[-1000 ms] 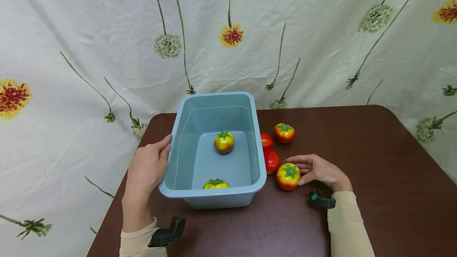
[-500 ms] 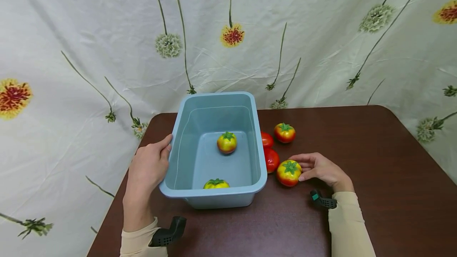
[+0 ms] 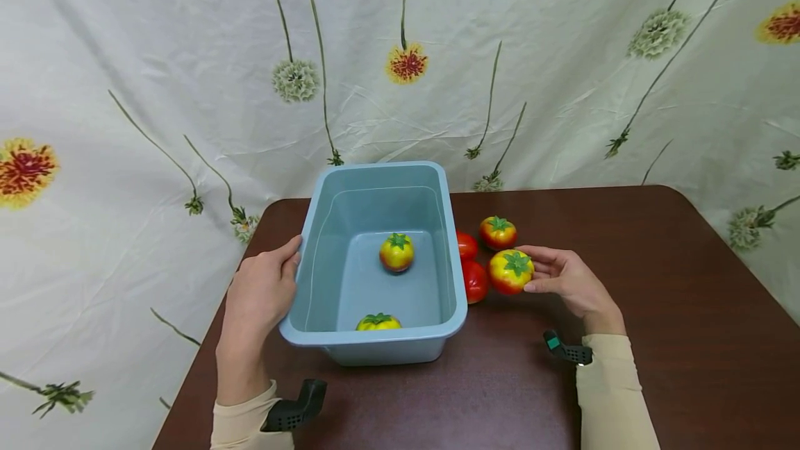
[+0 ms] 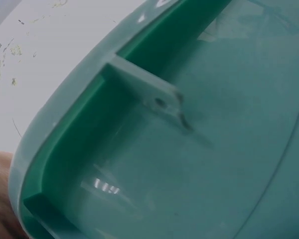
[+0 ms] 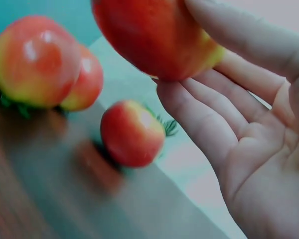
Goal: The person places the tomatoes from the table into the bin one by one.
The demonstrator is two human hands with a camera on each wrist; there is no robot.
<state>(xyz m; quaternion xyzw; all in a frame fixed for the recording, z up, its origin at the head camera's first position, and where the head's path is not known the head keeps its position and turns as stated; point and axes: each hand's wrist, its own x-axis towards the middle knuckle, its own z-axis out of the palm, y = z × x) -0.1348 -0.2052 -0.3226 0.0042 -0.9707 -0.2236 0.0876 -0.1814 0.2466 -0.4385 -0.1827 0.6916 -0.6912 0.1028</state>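
Observation:
My right hand [image 3: 565,280] pinches a yellow-and-red tomato [image 3: 510,272] between thumb and fingers, its green leafy top facing up. The right wrist view shows this tomato [image 5: 149,40] held above the table, apart from the others. On the left, my left hand [image 3: 259,290] grips the side rim of a pale blue plastic basin [image 3: 375,335]. Inside the basin are a tomato [image 3: 396,254] at mid-floor and another [image 3: 378,323] partly hidden by the near wall. The left wrist view shows the underside of the basin's rim [image 4: 89,64].
Right of the basin lie two red tomatoes [image 3: 475,282], partly covered by its rim, and one yellow-and-red tomato [image 3: 498,233] farther back. Everything stands on a dark brown table [image 3: 656,262]. A flowered cloth [image 3: 562,75] hangs behind the table's back edge.
My right hand has taken hold of the tomato and raised it from the table. The tomato at mid-floor in the basin has shifted slightly right. My left hand stays put.

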